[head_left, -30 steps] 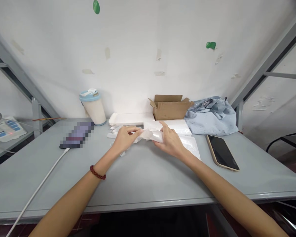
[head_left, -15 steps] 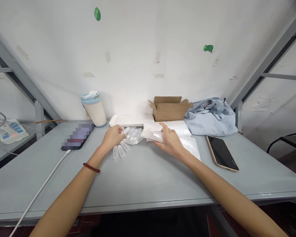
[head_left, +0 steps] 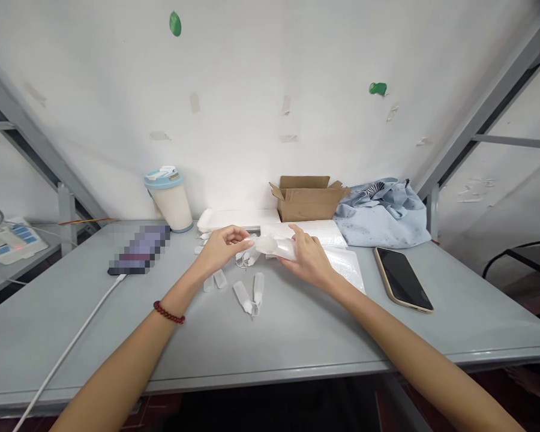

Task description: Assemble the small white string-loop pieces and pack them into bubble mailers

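My left hand (head_left: 222,247) pinches a small clear plastic piece (head_left: 247,243) and holds it against the mouth of a clear plastic bag (head_left: 276,246). My right hand (head_left: 308,258) grips that bag from the right, fingers curled around it. Several small clear plastic pieces (head_left: 247,294) lie loose on the grey table (head_left: 270,336) just below the hands. A red bead bracelet sits on my left wrist.
A blue-lidded cup (head_left: 170,198) stands at the back left beside a blurred phone (head_left: 137,251) on a white cable. White trays (head_left: 234,219), a cardboard box (head_left: 308,198), a blue cloth bag (head_left: 382,213) and a dark phone (head_left: 402,279) lie behind and right.
My left hand went left to the loose pieces, then came back to the bag with one. Two more pieces now lie nearer me on the table.
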Tool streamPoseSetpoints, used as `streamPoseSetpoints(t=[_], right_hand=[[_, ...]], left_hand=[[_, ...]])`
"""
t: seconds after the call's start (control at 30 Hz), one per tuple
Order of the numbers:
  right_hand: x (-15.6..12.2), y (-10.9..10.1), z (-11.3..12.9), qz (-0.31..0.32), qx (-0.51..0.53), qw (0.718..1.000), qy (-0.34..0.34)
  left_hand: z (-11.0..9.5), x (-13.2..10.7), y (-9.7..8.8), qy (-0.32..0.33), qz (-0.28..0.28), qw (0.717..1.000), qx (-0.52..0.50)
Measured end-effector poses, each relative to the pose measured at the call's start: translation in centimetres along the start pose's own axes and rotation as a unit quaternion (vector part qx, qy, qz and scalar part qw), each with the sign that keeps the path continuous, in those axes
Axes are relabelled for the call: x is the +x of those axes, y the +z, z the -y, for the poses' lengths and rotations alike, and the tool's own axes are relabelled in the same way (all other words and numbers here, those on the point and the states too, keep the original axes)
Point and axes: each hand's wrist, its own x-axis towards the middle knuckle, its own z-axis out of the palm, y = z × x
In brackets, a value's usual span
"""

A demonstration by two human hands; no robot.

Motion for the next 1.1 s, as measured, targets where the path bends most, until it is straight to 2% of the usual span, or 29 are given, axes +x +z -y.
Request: streamPoseSetpoints(t=[0.23, 0.37, 0.57, 0.7, 0.8, 0.87, 1.0, 1.1], right_hand=[[-0.1, 0.2, -0.1, -0.019, -0.005, 1.000, -0.017], [-0.4, 0.1, 0.4, -0.027, 0.007, 0.999, -0.046], [-0.6, 0.0, 1.0, -0.022, 0.010, 0.998, -0.064], [-0.5, -0.1, 1.0, -0.019, 0.007, 0.998, -0.061], [-0.5, -0.1, 1.0, -0.025, 0.008, 0.998, -0.060], [-0.6, -0.1, 1.0, -0.031, 0.008, 0.997, -0.063], [-0.7, 0.0, 1.0, -0.030, -0.004, 0.997, -0.073], [-0.8, 0.1, 1.1, -0.026, -0.023, 0.996, -0.080]], left_hand=[[-0.4, -0.1, -0.2, 0.006, -0.031, 0.999, 0.006], [0.2, 0.0, 0.9, 0.017, -0.025, 1.000, -0.006], [0.2, -0.6, 3.1, 0.004, -0.056, 0.998, -0.008], [0.0, -0.9, 3.4, -0.023, -0.072, 0.997, -0.003], [0.1, -0.9, 3.5, -0.054, -0.067, 0.995, -0.055], [0.3, -0.9, 3.8, -0.041, -0.062, 0.995, -0.060], [0.2, -1.3, 4.4, 0.039, -0.049, 0.994, 0.089], [-0.3, -1.9, 4.7, 0.126, -0.028, 0.966, 0.223]])
